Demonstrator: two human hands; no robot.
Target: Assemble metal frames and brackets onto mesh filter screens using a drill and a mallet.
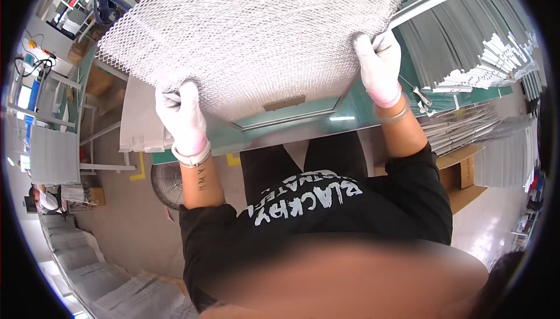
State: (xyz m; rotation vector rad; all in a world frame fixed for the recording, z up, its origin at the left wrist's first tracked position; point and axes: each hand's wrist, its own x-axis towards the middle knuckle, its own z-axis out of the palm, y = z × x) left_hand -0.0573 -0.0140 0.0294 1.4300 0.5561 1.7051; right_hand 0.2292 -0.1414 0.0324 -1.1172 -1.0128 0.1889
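A large silver sheet of expanded metal mesh [251, 33] is held up in front of me, tilted over the green-topped table [364, 112]. My left hand [182, 114], in a white glove, pinches its near left edge between thumb and fingers. On the other side my right hand [379, 65], gloved in white too, grips the mesh's right edge. Below the near edge of the sheet, part of a thin metal frame [291, 121] shows on the table. The mesh hides the rest of it. A small brownish rectangular piece [284, 103] appears just above the frame's near side.
Long grey-white strips [461, 33] are stacked on the right of the table, with a small metal hand tool [421, 98] beside them. White flat panels [140, 114] lie at the left. Under the table stand a cardboard box [466, 170] at right and a round fan [166, 186] at left.
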